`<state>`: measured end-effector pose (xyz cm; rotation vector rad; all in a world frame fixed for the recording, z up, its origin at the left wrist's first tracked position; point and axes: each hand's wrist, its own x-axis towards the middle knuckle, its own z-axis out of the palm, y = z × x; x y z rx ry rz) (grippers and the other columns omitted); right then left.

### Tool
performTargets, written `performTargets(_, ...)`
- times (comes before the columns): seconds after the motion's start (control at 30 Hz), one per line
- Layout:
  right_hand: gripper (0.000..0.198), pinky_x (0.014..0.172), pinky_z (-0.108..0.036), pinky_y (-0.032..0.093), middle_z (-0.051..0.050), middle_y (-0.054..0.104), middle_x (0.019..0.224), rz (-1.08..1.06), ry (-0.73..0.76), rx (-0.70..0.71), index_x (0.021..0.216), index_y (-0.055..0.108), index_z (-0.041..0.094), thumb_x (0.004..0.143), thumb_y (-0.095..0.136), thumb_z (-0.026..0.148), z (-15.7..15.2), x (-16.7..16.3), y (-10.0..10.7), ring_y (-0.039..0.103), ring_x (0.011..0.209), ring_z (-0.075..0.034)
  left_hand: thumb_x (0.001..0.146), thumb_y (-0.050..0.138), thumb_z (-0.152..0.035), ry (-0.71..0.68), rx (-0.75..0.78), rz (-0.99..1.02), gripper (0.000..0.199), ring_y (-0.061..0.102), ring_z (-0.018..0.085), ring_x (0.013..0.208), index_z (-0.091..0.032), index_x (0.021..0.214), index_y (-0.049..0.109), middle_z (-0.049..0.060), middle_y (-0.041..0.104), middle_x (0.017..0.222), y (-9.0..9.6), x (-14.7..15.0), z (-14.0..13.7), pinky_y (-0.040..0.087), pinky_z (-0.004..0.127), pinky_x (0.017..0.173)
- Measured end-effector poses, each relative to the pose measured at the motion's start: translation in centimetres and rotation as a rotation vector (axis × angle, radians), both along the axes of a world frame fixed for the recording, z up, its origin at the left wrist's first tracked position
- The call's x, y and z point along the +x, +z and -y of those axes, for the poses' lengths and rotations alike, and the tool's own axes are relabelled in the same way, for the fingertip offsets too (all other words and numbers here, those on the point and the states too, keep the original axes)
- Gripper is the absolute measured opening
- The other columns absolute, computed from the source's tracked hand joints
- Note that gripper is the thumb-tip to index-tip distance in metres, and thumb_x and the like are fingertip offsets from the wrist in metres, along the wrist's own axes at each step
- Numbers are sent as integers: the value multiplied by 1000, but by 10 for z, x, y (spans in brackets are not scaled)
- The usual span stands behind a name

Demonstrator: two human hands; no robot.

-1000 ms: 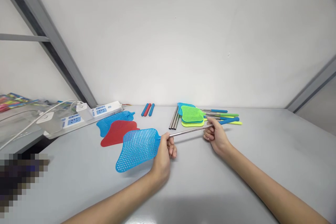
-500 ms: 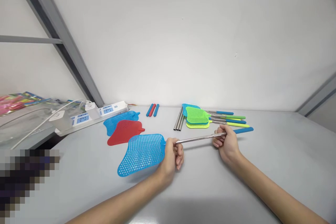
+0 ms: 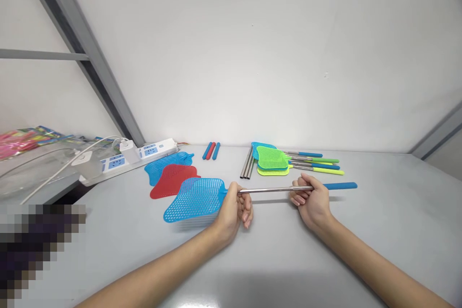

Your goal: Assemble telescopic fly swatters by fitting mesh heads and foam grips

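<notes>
Above the grey tabletop (image 3: 270, 260), near its front: blue fly swatter (image 3: 267, 190), held about level in both hands, head to the left, blue handle to the right. Left hand (image 3: 231, 211) pinched closed at the neck, thumb on top, lower fingers loosely curled. Right hand (image 3: 314, 202) closed round the metal shaft just short of the handle.

Behind the held head, on the table: red swatter head (image 3: 173, 180), overlapping a second blue head (image 3: 159, 168). Beyond the hands, a pile of swatters (image 3: 273, 160), bright green uppermost, handles pointing right; three metal tubes (image 3: 247, 163) just beside it. Farther left, by the wall (image 3: 234, 57), three short sleeves (image 3: 211, 150): blue, red, blue. Far left: white power strip (image 3: 149, 150) with plugs; clear plastic packaging (image 3: 25, 142) beyond.
</notes>
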<state>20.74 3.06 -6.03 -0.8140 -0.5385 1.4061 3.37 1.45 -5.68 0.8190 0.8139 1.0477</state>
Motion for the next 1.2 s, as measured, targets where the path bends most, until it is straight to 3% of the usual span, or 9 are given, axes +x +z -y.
performTargets(0.2,38,33,-22,16,7,19,39,-10,57,-3,42,23,18,70,47,26,2,-6,3,19,29,-5,76,26,-37,-60,-1,-11,46,36,10,23,-17,38,41,-2,34,26,2,1,0,25,21,31)
performTargets(0.37,38,33,-22,12,7,18,36,-9,122,-20,39,24,18,70,45,26,3,-8,3,16,28,-5,78,34,-43,-94,65,-139,44,38,9,25,-16,45,45,-3,40,29,-1,3,2,28,19,31)
performTargets(0.6,47,37,-23,18,5,25,32,135,506,-5,35,30,18,77,37,37,10,-12,5,26,28,-7,79,31,-47,-299,152,-209,47,43,9,33,-13,52,52,1,49,39,-2,2,3,32,19,37)
performTargets(0.7,46,39,-23,20,3,30,34,147,606,3,37,34,17,78,35,37,14,-13,6,30,30,-7,81,26,-47,-382,146,-175,49,44,9,35,-13,57,53,2,52,44,-1,0,6,34,19,39)
performTargets(1.0,47,42,-24,30,2,42,39,171,728,75,43,39,16,80,31,44,18,-12,2,44,34,-11,80,23,-48,-416,113,-215,51,41,9,28,-14,53,49,2,52,39,-2,0,11,29,18,32)
performTargets(1.2,49,32,-21,27,3,40,35,209,744,121,42,37,17,82,28,42,20,-15,-2,38,25,-9,81,20,-45,-419,142,-213,51,40,8,28,-14,55,51,3,52,41,-2,1,12,29,18,33)
